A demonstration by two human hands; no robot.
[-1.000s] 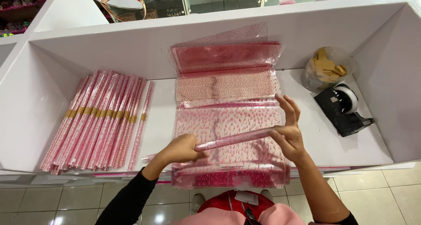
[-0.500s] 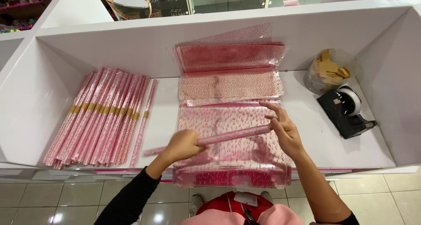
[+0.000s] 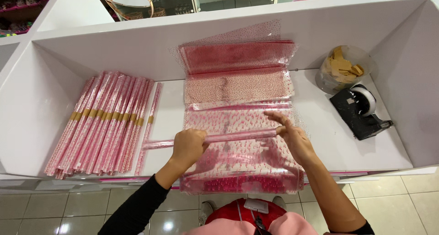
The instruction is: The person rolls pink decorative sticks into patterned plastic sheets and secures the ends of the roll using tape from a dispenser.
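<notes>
left hand (image 3: 188, 145): fingers are curled shut around a thin rolled tube of pink-patterned cellophane (image 3: 228, 137), gripped left of its middle, the tube's left tail poking out past the fist.
right hand (image 3: 292, 136): fingers are pinched on the tube's right end, index finger stretched forward over it.
tube: held level, just above a flat stack of clear pink-printed sheets (image 3: 242, 166) at the front of the white worktop (image 3: 320, 139).
risk: the roll is judged likely to spring loose if either grip is eased, the film being slick and stiff; the top sheet could be dragged off the stack by static.
materials: the film is seen as glossy, transparent, crinkled, dotted with small pink motifs; a darker folded pile (image 3: 238, 56) leans on the back wall.
left side: finished rolled tubes (image 3: 100, 120), each banded with a tan strip, are laid in a tight row.
right side: a black tape dispenser (image 3: 361, 111) sits near a clear bag of tan paper pieces (image 3: 343, 68).
</notes>
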